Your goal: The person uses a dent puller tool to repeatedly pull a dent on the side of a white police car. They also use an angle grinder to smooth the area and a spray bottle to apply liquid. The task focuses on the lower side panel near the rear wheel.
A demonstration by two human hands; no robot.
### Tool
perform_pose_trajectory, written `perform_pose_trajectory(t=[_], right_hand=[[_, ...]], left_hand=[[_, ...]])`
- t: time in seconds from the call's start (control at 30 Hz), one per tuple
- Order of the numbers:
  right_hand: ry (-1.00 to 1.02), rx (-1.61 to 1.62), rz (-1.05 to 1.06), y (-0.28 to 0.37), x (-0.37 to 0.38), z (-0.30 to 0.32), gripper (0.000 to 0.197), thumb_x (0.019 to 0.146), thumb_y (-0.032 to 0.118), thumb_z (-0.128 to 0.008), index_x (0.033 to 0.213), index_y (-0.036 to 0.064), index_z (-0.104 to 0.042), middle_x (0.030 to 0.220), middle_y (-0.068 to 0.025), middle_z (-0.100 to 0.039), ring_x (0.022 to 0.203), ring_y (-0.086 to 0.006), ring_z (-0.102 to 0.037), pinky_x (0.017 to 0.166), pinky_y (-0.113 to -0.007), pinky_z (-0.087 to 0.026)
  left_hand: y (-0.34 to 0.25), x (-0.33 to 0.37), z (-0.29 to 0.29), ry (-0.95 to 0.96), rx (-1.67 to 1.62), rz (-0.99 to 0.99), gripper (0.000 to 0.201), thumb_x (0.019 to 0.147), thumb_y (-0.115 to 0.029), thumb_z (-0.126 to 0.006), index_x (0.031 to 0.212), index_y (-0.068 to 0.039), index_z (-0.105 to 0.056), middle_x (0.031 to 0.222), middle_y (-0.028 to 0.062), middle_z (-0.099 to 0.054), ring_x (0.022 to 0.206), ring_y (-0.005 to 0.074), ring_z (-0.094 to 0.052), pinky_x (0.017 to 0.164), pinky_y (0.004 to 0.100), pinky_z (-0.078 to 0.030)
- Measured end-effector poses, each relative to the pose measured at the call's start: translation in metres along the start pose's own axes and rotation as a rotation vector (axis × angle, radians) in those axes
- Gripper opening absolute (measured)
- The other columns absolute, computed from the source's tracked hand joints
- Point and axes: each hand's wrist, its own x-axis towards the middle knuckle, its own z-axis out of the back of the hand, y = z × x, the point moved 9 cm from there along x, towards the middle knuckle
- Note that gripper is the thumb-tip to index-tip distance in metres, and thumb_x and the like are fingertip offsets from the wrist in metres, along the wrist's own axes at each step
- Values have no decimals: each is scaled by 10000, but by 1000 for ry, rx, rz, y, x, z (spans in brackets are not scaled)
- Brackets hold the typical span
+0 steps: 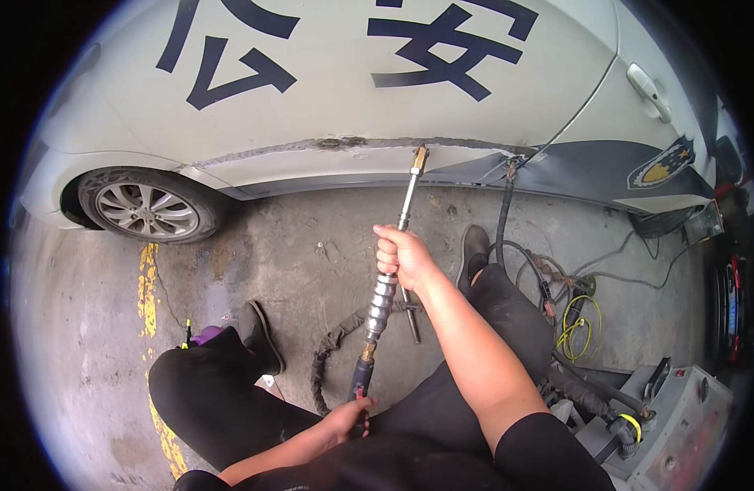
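Note:
A slide hammer dent puller (382,304) reaches from my lap to the lower side of a white car door. My left hand (349,419) is closed round its black rear handle. My right hand (401,255) is wrapped round the top of the ribbed chrome weight, where the steel rod comes out. The brass-coloured tip (419,159) meets the sill crease of the door panel (270,123), where a scraped strip (340,144) of bare, rough metal runs along. A thin rod with a crosspiece (413,315) lies alongside the puller.
To the right, a ground clamp (512,166) on a black cable grips the panel edge. Cables and a yellow-green cord (580,327) coil on the concrete floor. A grey machine (675,434) stands at lower right; a car wheel (148,206) is at left. My legs straddle the tool.

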Motion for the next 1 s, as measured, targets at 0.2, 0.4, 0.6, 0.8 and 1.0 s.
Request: perform_pose_trajectory(t=[0.2,0.4,0.6,0.8,1.0], right_hand=[[-40,-9,11,5,4,3,413,1051,214,-674,752,208,-390,584,105,-296,457,-49,-245,437,-269,-237],[-150,-56,22,4,1,6,388,1046,234,-693,779,197,-415,590,95,-337,453,-51,-272,427,-268,-245],[-172,-68,18,8,5,12,394,1035,248,-713,776,198,-419,600,96,-362,459,-47,-289,434,-270,-260],[-398,-468,328,-7,-24,20,343,945,308,-815,837,148,-531,709,50,-522,617,-84,-489,575,-292,-426],[-530,-347,158,-20,-39,12,244,924,44,-791,966,65,-551,759,-19,-609,571,-138,-603,496,-302,-452]], left_hand=[[-9,0,-6,2,-17,-25,315,955,-381,-758,973,-153,-541,748,24,-561,613,181,-574,535,362,-510],[-10,-5,-8,22,-56,-38,356,981,-455,-684,1084,-156,-521,787,50,-568,625,203,-581,559,387,-525],[-11,-10,-11,32,-41,-53,436,966,-540,-714,1115,-186,-509,786,50,-559,623,201,-580,572,383,-531],[-18,-21,-16,48,-4,-72,479,923,-536,-789,1112,-195,-512,782,26,-545,619,173,-576,563,357,-521],[-8,-11,-12,33,-20,-62,356,917,-369,-831,989,-153,-557,755,11,-550,593,161,-561,537,333,-504]])
